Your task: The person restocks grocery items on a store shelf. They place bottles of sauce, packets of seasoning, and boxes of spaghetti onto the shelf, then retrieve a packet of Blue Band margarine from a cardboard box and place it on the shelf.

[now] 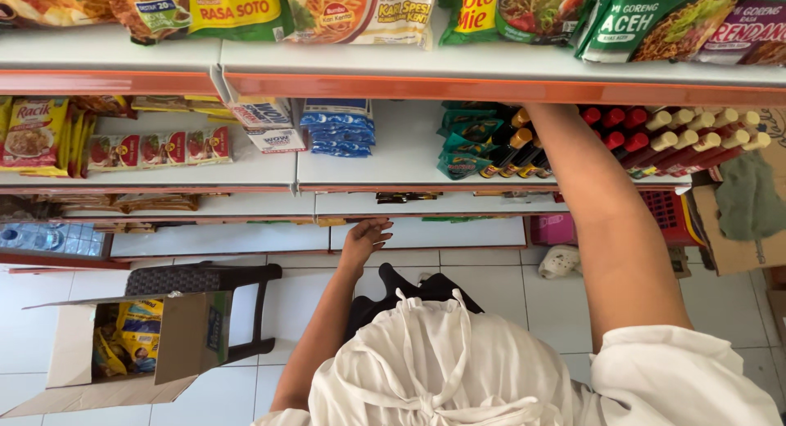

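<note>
From the head camera, we look down at shop shelves. Our left hand [365,239] hangs released, fingers loose, near a low shelf [426,234], holding nothing. Our right arm [606,221] reaches under the upper shelf [491,86] beside dark bottles [516,152]; its hand is hidden, so we cannot tell its grip. A box [123,348] sits on the floor.

The shelves [246,168] are pale grey with orange front edges, over white floor tiles [491,291]. Bottles [655,139] at the shelf's right end carry red or cream caps; nearby packets [337,127] are blue, others [463,139] green.
</note>
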